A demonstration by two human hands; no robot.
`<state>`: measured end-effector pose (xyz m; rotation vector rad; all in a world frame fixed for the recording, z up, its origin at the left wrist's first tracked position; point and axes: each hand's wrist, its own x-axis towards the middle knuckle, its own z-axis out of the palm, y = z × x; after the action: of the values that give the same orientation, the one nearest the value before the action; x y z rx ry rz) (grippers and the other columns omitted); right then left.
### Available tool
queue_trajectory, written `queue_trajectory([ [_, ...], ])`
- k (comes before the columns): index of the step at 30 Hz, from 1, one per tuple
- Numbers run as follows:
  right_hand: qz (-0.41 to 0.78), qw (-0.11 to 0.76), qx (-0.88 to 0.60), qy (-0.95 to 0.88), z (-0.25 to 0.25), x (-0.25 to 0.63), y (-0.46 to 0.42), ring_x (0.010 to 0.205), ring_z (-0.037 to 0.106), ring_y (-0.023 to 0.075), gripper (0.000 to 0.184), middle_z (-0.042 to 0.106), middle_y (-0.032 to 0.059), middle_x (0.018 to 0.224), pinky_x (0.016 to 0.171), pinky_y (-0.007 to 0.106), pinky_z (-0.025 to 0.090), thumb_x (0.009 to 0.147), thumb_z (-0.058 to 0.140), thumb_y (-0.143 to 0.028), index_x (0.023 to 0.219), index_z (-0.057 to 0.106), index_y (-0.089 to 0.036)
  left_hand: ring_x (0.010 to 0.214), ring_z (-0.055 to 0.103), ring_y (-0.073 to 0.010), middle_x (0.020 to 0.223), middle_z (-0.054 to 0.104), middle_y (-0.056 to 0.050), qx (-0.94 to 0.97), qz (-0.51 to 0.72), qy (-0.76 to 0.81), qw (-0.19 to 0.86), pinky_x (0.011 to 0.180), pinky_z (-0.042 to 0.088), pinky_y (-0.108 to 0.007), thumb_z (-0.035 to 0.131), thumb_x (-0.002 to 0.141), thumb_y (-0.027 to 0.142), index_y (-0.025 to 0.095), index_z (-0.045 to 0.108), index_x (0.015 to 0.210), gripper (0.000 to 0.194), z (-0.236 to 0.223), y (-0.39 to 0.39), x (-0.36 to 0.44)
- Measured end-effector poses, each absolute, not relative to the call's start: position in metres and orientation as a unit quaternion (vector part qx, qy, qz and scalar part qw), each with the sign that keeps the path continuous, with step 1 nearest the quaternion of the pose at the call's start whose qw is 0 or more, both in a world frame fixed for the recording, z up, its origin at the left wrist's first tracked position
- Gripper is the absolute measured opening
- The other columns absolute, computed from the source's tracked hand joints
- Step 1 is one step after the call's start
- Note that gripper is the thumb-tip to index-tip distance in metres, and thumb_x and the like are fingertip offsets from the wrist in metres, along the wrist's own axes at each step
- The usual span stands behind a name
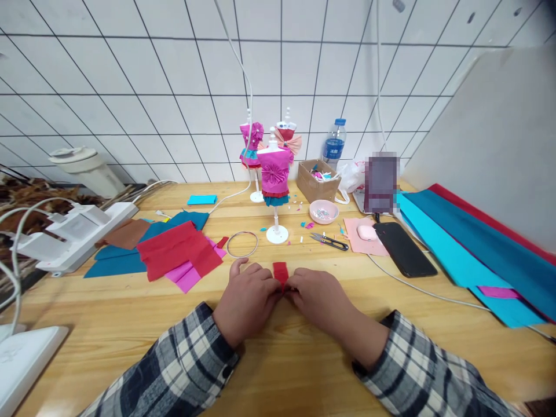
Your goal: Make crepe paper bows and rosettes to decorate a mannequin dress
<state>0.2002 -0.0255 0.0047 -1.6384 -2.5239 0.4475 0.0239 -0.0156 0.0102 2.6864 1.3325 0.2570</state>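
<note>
A small strip of red crepe paper [280, 270] is pinched at its near end between both my hands, low over the wooden table. My left hand [248, 298] is closed on its left side, the thumb and fingertips partly hidden. From the right, my right hand [320, 296] closes on the same end, so the two sets of fingertips almost meet. The strip's far end sticks out flat beyond the fingers. Just past it stands a small white dress form [275, 168] wearing a pink crepe paper top with a pleated rosette, a red frill and a teal skirt.
Crepe paper sheets [180, 250] and a wire ring [242, 244] lie left. Thread snips [330, 241], a pink bowl of beads [324, 212], a cardboard box [318, 180] and a black phone [405, 249] are right. Long crepe paper sheets [452, 237] lie far right; a power strip [78, 237] sits left.
</note>
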Motion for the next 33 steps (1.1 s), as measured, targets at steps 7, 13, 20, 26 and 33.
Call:
queue_trajectory([
  [7,0.128,0.037,-0.537,-0.833,0.0038,0.2001,-0.0251,0.077,0.062,0.0172,0.019,0.066,0.0028,0.087,0.061,0.027,0.035,0.089,0.048,-0.026,0.09,0.067,-0.022,0.082,0.057,-0.0201,0.078,0.067,-0.001,0.888,0.1,0.444,0.055,0.097,0.024,-0.051,0.054,0.085,0.025,0.022,0.065,0.082,0.011,0.0071,-0.0162,0.0251],
  [13,0.122,0.053,-0.547,-0.827,0.0032,0.2002,-0.0272,0.075,0.061,0.0168,0.017,0.065,0.0012,0.085,0.059,0.027,0.035,0.088,0.05,-0.028,0.089,0.066,-0.022,0.084,0.057,-0.0203,0.082,0.069,0.0,0.895,0.097,0.432,0.058,0.098,0.021,-0.053,0.053,0.086,0.024,0.026,0.068,0.085,0.015,0.0085,-0.0153,0.0262],
  [20,0.132,0.065,-0.54,-0.829,0.0054,0.2013,-0.0279,0.078,0.062,0.0165,0.019,0.066,0.0008,0.087,0.063,0.026,0.037,0.09,0.049,-0.029,0.09,0.067,-0.024,0.082,0.056,-0.0198,0.082,0.068,0.001,0.896,0.11,0.427,0.052,0.097,0.02,-0.054,0.056,0.086,0.026,0.029,0.069,0.089,0.014,0.0064,-0.0159,0.0241],
  [26,0.128,0.032,-0.54,-0.831,0.0066,0.1986,-0.0271,0.077,0.063,0.0184,0.022,0.067,0.0031,0.086,0.062,0.028,0.037,0.089,0.048,-0.03,0.089,0.069,-0.022,0.081,0.056,-0.0202,0.077,0.068,0.001,0.897,0.105,0.426,0.051,0.097,0.02,-0.054,0.055,0.086,0.027,0.028,0.069,0.084,0.014,0.0076,-0.016,0.0252],
  [33,0.116,0.032,-0.544,-0.831,0.0079,0.1983,-0.0287,0.076,0.063,0.018,0.022,0.067,0.0028,0.087,0.06,0.027,0.038,0.09,0.046,-0.028,0.092,0.067,-0.023,0.081,0.056,-0.0204,0.076,0.067,0.0,0.898,0.093,0.427,0.051,0.097,0.021,-0.054,0.053,0.086,0.025,0.028,0.071,0.084,0.018,0.01,-0.0166,0.0257],
])
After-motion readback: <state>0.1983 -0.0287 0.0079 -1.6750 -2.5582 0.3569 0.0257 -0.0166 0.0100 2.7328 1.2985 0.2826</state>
